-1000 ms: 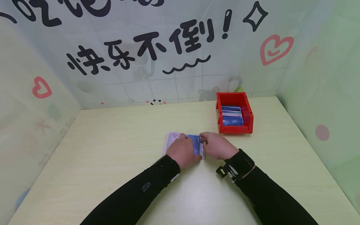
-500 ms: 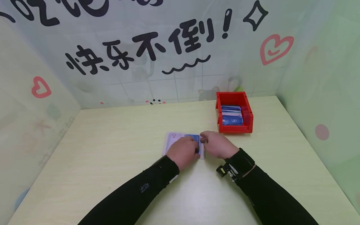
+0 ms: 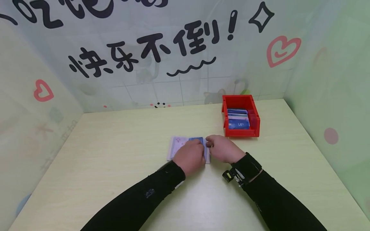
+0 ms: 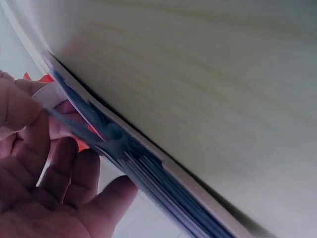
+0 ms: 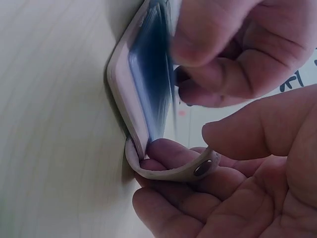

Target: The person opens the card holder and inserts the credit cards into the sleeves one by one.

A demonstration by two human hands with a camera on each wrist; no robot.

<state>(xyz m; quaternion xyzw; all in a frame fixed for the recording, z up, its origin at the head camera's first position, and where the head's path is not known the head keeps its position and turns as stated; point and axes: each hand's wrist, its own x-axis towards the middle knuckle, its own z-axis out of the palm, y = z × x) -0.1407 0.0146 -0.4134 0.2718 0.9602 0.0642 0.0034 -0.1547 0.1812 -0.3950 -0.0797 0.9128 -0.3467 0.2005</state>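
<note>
A lilac card holder [image 3: 177, 147] lies open on the table, with a blue card [image 3: 195, 139] showing beside my left hand [image 3: 189, 157]. That hand's curled fingers hold a thin clear page [image 4: 74, 126] lifted from the others; in the right wrist view the page is blurred. At the holder's right side is my right hand [image 3: 222, 149]. Its fingers curl around the pale closure strap [image 5: 171, 172], which has a metal snap [image 5: 202, 168], and the thumb is right at the strap's end. From the head view the strap is hidden by the right hand.
Behind the right hand stands a red bin [image 3: 242, 132] with several blue and white cards [image 3: 238, 123] in it, the front one marked VIP. The pale wooden table [image 3: 121, 138] meets printed walls at the back and sides.
My left hand's fingers have curled in further over the blue card, so less of it shows, and its visible part lies slightly further left. My right hand has stayed in place.
</note>
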